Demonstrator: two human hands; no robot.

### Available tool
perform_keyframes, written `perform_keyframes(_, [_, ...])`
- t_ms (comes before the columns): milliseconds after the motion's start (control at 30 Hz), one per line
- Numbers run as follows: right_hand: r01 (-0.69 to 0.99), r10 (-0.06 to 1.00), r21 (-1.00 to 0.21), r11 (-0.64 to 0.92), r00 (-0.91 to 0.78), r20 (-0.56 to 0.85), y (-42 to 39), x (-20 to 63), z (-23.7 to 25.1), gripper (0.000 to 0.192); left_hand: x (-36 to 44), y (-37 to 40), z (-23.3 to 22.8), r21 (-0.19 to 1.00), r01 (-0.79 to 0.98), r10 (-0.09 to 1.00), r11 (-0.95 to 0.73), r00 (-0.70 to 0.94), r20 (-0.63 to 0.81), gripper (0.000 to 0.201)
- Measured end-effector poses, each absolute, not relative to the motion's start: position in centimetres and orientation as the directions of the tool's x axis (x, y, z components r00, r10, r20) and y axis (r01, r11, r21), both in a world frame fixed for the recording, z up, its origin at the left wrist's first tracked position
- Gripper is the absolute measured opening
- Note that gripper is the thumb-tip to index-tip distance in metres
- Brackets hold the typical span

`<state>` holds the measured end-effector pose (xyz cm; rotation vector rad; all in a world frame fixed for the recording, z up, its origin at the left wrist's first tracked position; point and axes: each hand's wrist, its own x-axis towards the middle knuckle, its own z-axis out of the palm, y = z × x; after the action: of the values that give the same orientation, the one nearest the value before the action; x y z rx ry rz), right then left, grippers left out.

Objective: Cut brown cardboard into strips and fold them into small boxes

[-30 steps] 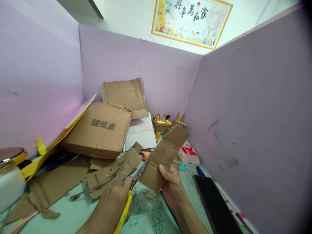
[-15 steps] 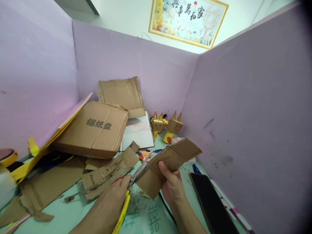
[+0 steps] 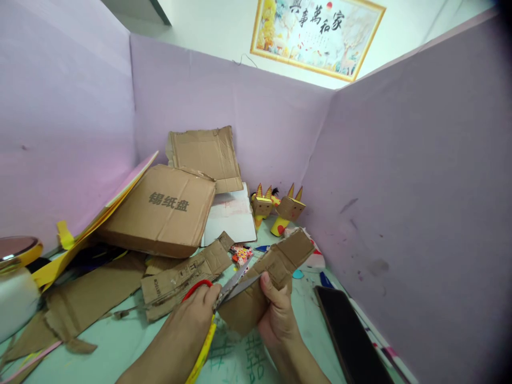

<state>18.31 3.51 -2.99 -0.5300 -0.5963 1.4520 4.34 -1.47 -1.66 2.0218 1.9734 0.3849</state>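
Gripped in left hand (image 3: pixel 192 316): scissors (image 3: pixel 222 300), blades parted at the left edge of the cardboard piece (image 3: pixel 277 266). Pinched in right hand (image 3: pixel 279 314), over the tabletop (image 3: pixel 232 369): this same piece, long axis from near left to far right. Bounding the room: cardboard scrap (image 3: pixel 188 277) left, phone (image 3: pixel 349 330) right.

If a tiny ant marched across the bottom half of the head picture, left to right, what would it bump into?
White round thing → torn cardboard strip → left hand holding scissors → right hand holding a cardboard piece → flat black slab.
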Motion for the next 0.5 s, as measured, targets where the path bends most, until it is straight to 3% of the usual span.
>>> perform_keyframes(300, [-0.737,0.993,-0.666,0.115,0.079,0.083,3.25,18.47,-3.33,0.048,4.49,-1.76,-2.15,0.234,0.967,0.994,-0.098,0.107,-0.027,0.063])
perform_keyframes(500, [-0.735,0.992,-0.667,0.125,0.077,0.101,3.4,18.49,-3.6,0.049,4.76,-2.1,-1.44,0.242,0.965,0.993,-0.101,0.111,-0.029,0.055])
